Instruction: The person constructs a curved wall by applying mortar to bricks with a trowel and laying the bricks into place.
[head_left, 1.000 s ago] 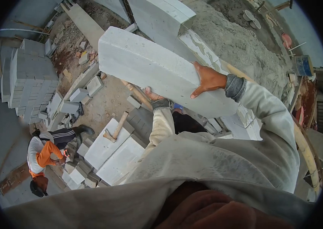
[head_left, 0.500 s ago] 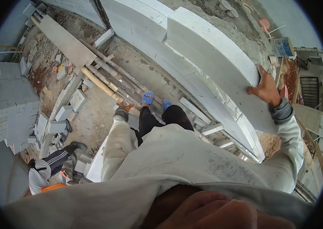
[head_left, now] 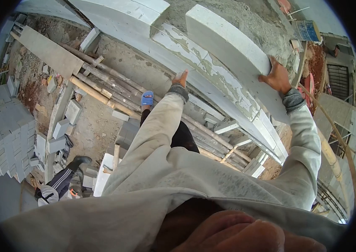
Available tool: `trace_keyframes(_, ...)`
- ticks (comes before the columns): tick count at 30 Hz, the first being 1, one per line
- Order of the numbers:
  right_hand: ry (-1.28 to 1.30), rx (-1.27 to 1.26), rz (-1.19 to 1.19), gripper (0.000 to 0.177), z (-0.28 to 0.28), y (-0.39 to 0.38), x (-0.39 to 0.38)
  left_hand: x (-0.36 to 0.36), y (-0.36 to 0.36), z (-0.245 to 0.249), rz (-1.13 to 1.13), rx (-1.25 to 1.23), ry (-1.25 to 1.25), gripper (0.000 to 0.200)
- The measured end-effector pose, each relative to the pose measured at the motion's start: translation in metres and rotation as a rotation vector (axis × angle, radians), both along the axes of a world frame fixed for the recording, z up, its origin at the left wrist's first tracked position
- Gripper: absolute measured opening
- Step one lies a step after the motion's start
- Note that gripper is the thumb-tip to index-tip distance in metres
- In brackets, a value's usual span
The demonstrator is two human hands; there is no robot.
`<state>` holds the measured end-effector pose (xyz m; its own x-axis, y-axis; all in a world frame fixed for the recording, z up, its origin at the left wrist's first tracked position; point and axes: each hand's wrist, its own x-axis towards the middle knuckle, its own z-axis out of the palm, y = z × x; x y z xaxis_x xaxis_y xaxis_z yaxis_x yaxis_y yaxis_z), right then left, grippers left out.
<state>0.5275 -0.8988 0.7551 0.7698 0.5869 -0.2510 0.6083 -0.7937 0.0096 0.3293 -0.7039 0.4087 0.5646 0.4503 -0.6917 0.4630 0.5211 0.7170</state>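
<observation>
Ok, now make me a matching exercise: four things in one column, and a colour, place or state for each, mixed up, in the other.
1. Right hand
2. Left hand
3. Sandal
4. Stacked blocks

A. Blue, on a foot
B. Grey, near the picture's left edge
C. On the long block
D. Apart from the long block

Pairs: 1-C, 2-D, 3-A, 4-B.

The white block (head_left: 232, 40) has shifted away from the neighbouring block (head_left: 129, 14), baring the mortar-streaked top of the wall (head_left: 205, 56). The left hand (head_left: 181, 78) has moved from near the bamboo pole (head_left: 90, 88) toward the wall; only one blue sandal (head_left: 147, 99) shows.
</observation>
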Motion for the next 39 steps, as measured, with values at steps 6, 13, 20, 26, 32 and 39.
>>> trace_keyframes(6, 0.065, 0.046, 0.025, 0.088, -0.08, 0.009, 0.007, 0.072, -0.067, -0.004, 0.058, -0.178, 0.158, 0.108)
trace_keyframes(13, 0.178, 0.138, 0.041, 0.093, -0.153, 0.034, 0.005, 0.118, -0.08, -0.077, 0.34, -0.305, 0.18, 0.128)
trace_keyframes(20, 0.155, 0.232, 0.025, 0.094, -0.22, 0.033, -0.003, 0.096, -0.044, -0.072, 0.244, -0.252, 0.09, 0.11)
trace_keyframes(26, 0.092, 0.313, 0.09, 0.094, -0.241, 0.032, -0.005, 0.103, -0.035, -0.052, 0.391, -0.388, -0.177, 0.096)
trace_keyframes(32, 0.143, 0.293, 0.055, 0.094, -0.244, 0.036, -0.005, 0.105, -0.04, -0.061, 0.427, -0.401, -0.235, 0.093)
trace_keyframes(39, 0.153, 0.276, 0.072, 0.094, -0.245, 0.041, -0.003, 0.103, -0.035, -0.05, 0.403, -0.405, -0.19, 0.088)
